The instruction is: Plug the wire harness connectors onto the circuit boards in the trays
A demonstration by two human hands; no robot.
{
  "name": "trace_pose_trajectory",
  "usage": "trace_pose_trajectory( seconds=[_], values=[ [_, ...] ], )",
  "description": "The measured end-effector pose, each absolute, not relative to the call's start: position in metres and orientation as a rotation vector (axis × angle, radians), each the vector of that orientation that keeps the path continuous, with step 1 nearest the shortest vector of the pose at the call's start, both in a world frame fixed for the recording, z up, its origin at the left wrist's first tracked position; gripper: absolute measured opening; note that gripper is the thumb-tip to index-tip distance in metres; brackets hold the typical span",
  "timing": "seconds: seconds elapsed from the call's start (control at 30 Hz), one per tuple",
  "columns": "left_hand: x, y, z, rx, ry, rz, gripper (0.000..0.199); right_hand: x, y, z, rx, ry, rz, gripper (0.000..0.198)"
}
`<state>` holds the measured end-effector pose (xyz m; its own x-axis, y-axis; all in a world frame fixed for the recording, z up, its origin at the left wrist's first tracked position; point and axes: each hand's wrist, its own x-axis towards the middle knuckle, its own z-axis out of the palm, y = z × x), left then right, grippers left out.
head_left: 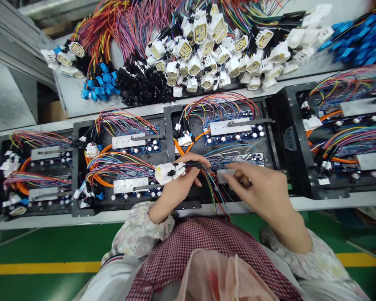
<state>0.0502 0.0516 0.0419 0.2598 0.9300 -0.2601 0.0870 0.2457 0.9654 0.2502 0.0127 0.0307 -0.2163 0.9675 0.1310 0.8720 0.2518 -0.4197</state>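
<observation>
My left hand (178, 190) is closed around a wire harness, near its white connector (166, 173). The connector rests over the back of the hand, and the harness's loose coloured wires (215, 190) fan out to the right and hang over the tray's front edge. My right hand (265, 188) is above the front circuit board (253, 158), thumb and forefinger brought together over its silver plate (222, 177). Whatever these fingertips pinch is too small to make out. Thin blue and white wires (228, 149) arch over this board.
Behind it in the same black tray is a wired board (230, 127) with a metal clip. Similar trays with wired boards (130, 142) stand to the left and right. Heaps of white connectors (203, 58), black connectors (141, 83) and blue connectors (102, 83) lie on the back shelf.
</observation>
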Motion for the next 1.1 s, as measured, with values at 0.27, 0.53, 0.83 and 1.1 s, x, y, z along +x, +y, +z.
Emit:
trace_pose_trajectory(
  seconds=[0.27,0.53,0.83,1.1],
  values=[
    [0.052,0.048,0.038,1.124,1.131,0.767,0.015,0.277,0.01,0.037,-1.845,-1.965,0.198,0.037],
    [0.053,0.051,0.035,1.027,1.087,0.842,0.015,0.282,0.024,0.005,-1.845,-2.048,0.257,0.021],
    [0.053,0.051,0.035,1.059,1.153,0.819,0.019,0.285,0.029,0.001,-1.837,-2.064,0.306,0.025],
    [0.052,0.051,0.039,1.14,1.165,0.815,0.011,0.284,0.03,0.005,-1.863,-2.049,0.388,0.028]
  ],
)
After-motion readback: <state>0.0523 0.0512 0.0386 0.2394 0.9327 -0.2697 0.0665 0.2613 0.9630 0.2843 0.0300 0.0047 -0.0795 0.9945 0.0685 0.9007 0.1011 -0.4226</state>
